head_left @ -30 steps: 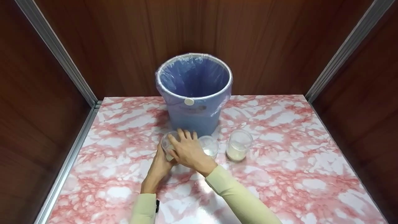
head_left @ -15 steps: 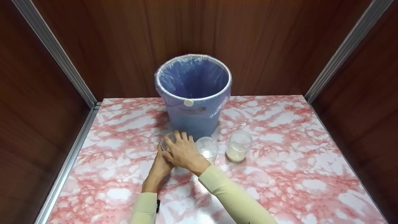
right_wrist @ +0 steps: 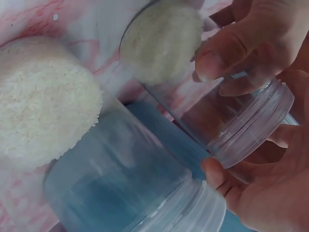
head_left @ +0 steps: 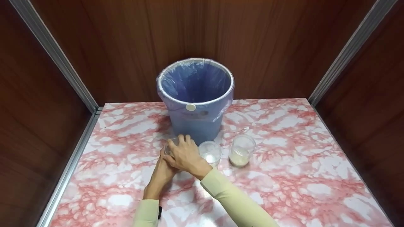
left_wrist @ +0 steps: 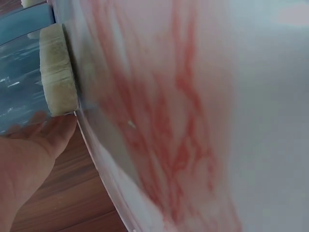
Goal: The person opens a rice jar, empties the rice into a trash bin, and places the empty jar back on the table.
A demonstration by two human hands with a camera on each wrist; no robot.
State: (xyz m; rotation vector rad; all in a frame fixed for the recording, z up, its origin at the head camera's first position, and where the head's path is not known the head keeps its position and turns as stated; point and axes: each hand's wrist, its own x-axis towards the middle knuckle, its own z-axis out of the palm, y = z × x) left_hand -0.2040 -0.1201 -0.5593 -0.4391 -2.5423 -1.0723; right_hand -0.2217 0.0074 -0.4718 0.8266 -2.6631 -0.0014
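Observation:
My left hand [head_left: 162, 171] grips a clear plastic jar [head_left: 167, 148] from the side, just in front of the blue bin. White rice [right_wrist: 161, 41] fills the bottom of this jar in the right wrist view. Over its top, my right hand [head_left: 186, 154] holds the clear lid [right_wrist: 256, 125] with bent fingers, hiding much of it in the head view. From the left wrist, the rice layer [left_wrist: 58, 72] shows beside the left hand's fingers [left_wrist: 60, 133]. A second rice jar [head_left: 210, 151] stands right of the hands, and a third jar [head_left: 242, 149] stands farther right.
A blue bin [head_left: 197, 126] with a clear plastic liner stands behind the jars. Dark wood panels [head_left: 268, 47] enclose the back and sides of the red-and-white marbled table [head_left: 300, 176].
My right hand has shifted left over the lid, its fingers now more bent, uncovering more of the middle jar. The left hand keeps its hold on the jar.

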